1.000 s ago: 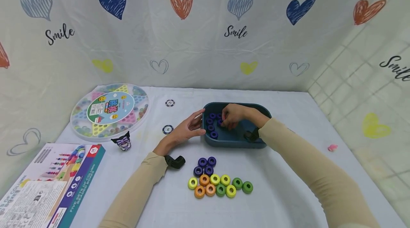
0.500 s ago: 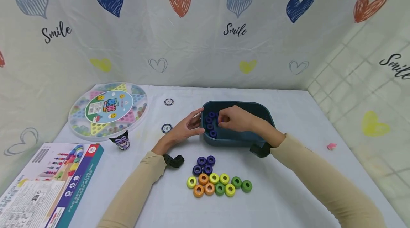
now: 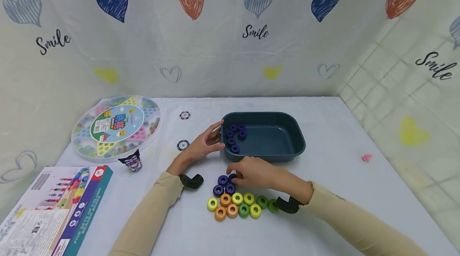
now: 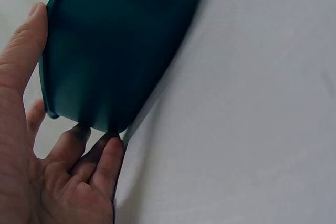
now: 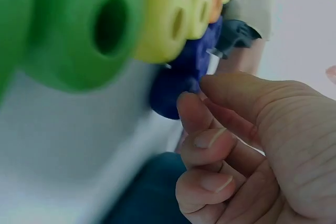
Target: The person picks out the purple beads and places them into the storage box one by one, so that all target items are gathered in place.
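My left hand (image 3: 205,144) rests at the left end of a dark teal tray (image 3: 296,150). In the left wrist view its fingertips touch the tray's (image 4: 105,51) end wall and the thumb lies along the rim. Several purple beads (image 3: 242,135) sit inside the tray at its left end. In front of the tray, my right hand (image 3: 256,172) pinches a purple bead (image 5: 168,95) between thumb and index finger. That bead stands on the table beside several other purple beads (image 3: 218,190).
Yellow beads (image 3: 212,204), orange beads (image 3: 220,213) and green beads (image 3: 244,210) lie grouped nearest me. Leftward are a round marble board game (image 3: 116,124), a cartoon figure (image 3: 133,162), a flat box (image 3: 46,208) and two chips (image 3: 183,145). A pink piece (image 3: 367,157) lies right.
My right hand has left the inside of the tray and come toward me to the purple beads on the table. The left hand stays at the tray's end; the view has shifted slightly.
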`<state>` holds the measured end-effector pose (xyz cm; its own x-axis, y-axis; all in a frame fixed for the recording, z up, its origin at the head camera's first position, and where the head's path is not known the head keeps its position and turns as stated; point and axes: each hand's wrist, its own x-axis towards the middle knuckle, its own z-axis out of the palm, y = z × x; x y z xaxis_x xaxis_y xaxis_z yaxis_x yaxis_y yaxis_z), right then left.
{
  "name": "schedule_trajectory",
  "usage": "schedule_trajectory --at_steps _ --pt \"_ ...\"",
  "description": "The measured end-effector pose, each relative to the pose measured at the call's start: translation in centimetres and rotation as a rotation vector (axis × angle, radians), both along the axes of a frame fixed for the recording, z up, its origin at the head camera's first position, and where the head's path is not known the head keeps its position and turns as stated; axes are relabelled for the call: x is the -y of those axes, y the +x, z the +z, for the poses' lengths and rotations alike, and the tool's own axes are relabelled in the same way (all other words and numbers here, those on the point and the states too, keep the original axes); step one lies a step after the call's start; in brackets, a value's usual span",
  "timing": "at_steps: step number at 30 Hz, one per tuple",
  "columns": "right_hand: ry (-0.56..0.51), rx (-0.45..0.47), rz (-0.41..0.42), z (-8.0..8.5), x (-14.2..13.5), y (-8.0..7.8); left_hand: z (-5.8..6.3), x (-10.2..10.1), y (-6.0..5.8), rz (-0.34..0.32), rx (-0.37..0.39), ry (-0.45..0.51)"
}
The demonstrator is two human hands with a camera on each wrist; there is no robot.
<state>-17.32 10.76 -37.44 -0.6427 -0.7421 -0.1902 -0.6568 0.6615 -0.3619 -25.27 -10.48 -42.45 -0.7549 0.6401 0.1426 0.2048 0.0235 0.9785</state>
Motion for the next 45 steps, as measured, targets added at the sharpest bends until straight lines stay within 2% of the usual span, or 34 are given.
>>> schedule_trajectory --at_steps 6,15,23,26,29,34,39,45 --pt "-0.024 0.042 0.000 -1.1 -0.6 -0.1 -0.6 -0.1 -0.2 0.007 0.005 0.025" --pt "-0.100 0.182 -0.041 -1.4 -3.4 -0.1 -2.8 -0.4 -1.5 0.019 0.002 0.028" --pt "-0.208 0.289 -0.063 -2.1 -6.2 -0.2 -1.9 -0.3 -1.1 0.003 0.033 0.035" --pt "-0.238 0.331 -0.078 -2.5 -7.2 0.0 -1.0 -0.3 -0.6 -0.009 0.044 0.040" --pt "-0.252 0.359 -0.100 -2.7 -8.1 0.1 -0.4 -0.3 -0.3 -0.015 0.047 0.033" --pt "-0.237 0.368 -0.134 -2.7 -8.9 0.2 -0.1 -0.2 -0.1 -0.008 0.059 0.023" --pt "-0.180 0.344 -0.147 -1.7 -9.1 0.4 -0.2 -0.3 0.0 -0.017 0.060 0.029" --pt "-0.180 0.356 -0.181 1.1 -8.9 0.0 -0.3 -0.2 -0.1 -0.006 0.062 0.031"
